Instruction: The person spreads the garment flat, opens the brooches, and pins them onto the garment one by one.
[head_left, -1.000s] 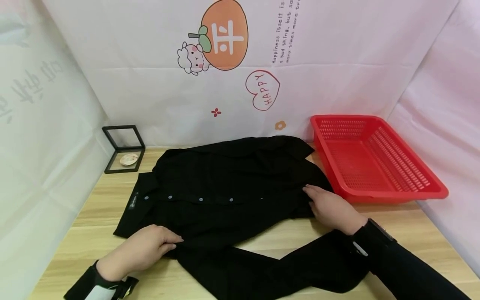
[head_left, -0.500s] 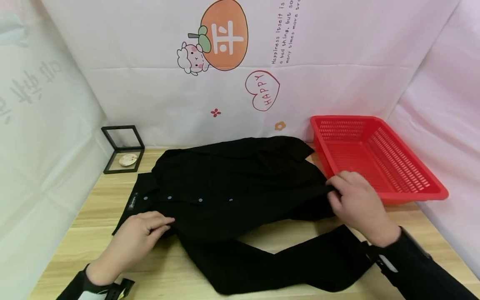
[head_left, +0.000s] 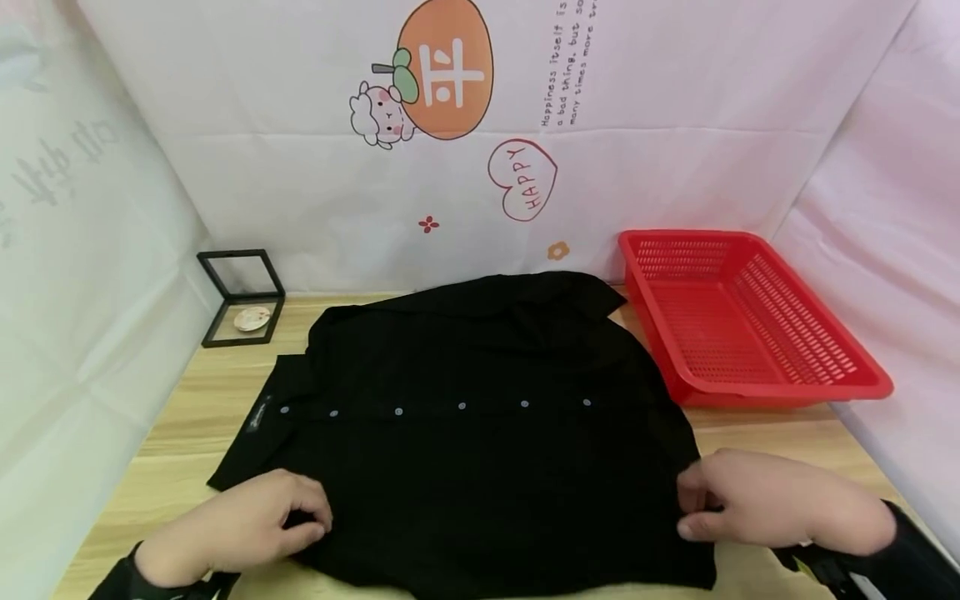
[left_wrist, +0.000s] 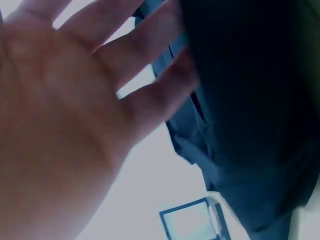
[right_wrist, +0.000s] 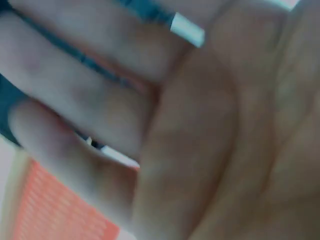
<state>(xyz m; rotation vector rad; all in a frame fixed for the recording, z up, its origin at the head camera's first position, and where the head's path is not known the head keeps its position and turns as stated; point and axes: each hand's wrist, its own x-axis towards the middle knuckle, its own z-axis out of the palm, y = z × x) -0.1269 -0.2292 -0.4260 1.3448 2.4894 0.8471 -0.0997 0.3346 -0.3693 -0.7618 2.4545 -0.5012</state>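
Note:
A black button-up shirt [head_left: 480,475] lies spread on the wooden table, with its collar to the left and a row of pale buttons across it. My left hand [head_left: 247,521] pinches the cloth near the shoulder, thumb and fingers curled together. In the left wrist view, dark fabric covers the fingertips and the thumb is out of sight. Over at the hem, my right hand [head_left: 772,500] holds the shirt's side between thumb and curled fingers. The right wrist view is blurred, with the fingers over dark cloth. The near sleeve is hidden.
A red plastic basket [head_left: 750,333] stands at the back right, close against the shirt. At the back left is a small black frame [head_left: 236,296] holding a round pale piece. White printed cloth walls [head_left: 300,192] enclose the table's back and sides.
The right hand moved from beside the basket towards me, and the left moved slightly towards me. The shirt's near half came down and spread out, covering the near sleeve; more buttons show.

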